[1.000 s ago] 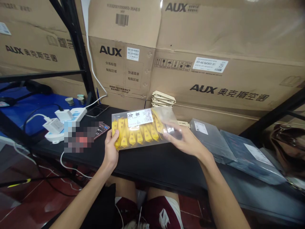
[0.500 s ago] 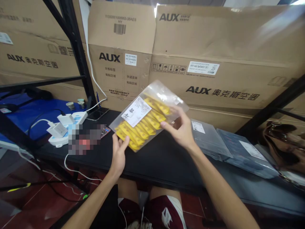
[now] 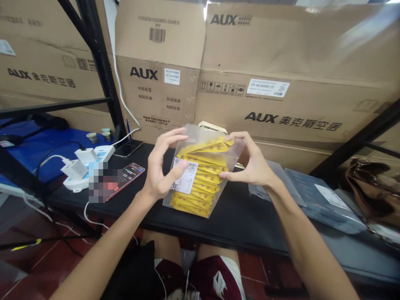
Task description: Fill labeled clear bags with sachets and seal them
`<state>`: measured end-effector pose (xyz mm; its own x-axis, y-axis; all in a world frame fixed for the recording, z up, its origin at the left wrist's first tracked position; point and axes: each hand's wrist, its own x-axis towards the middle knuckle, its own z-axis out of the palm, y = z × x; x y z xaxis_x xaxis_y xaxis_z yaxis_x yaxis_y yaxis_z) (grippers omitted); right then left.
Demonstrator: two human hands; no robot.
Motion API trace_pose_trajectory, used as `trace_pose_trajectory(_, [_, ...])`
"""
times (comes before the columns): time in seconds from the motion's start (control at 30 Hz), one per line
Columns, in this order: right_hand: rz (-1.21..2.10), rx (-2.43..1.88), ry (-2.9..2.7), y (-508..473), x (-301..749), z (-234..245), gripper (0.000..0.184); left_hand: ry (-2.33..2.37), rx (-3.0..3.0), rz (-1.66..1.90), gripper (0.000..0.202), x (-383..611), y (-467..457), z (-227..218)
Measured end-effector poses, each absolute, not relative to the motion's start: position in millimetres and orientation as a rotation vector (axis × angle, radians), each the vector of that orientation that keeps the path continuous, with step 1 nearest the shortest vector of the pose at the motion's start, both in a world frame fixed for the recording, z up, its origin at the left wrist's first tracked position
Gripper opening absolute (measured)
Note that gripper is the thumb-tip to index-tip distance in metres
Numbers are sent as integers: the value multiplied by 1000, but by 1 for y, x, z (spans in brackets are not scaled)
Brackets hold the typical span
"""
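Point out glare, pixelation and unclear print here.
Head view: glare streaks the upper right of the large carton; head view: pixel blocks overlap the phone; head view: the label on the clear bag has small print too soft to read.

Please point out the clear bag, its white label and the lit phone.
Clear bag (image 3: 197, 135): head view, bare plastic near its top.
White label (image 3: 186, 183): head view, its printed face.
Lit phone (image 3: 131, 174): head view, its screen.
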<state>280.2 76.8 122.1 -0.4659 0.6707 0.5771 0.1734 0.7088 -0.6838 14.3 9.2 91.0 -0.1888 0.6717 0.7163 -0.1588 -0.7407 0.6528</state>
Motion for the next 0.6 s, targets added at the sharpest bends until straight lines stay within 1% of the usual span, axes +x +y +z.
trace_pose_trajectory(0.03, [701, -653, -2014, 77, 280, 123, 81, 537, 1573, 1970, 43, 13, 16, 101])
trace_pose_trajectory(0.1, [722, -661, -2066, 77, 279, 125, 74, 453, 1615, 1950, 46, 9, 28, 116])
trace_pose_trajectory(0.17, [744, -639, -2134, 79, 279, 128, 63, 438, 1565, 1800, 46, 3, 37, 130])
trace_pose_trajectory(0.27, [728, -594, -2212, 83, 278, 130, 54, 550, 1485, 1478, 29, -3, 41, 153])
trace_pose_trajectory(0.33, [686, -567, -2212, 87, 276, 129, 53, 601, 1585, 1372, 25, -3, 39, 167])
trace_pose_trajectory(0.43, [647, -491, -2096, 91, 274, 123, 62, 594, 1865, 1281, 27, -2, 37, 176])
trace_pose_trajectory(0.53, [619, -419, -1968, 93, 273, 115, 76, 568, 2056, 1192, 32, -2, 42, 168])
trace_pose_trajectory(0.6, [662, -414, -1933, 92, 273, 110, 88, 474, 2108, 1170, 35, -2, 48, 159])
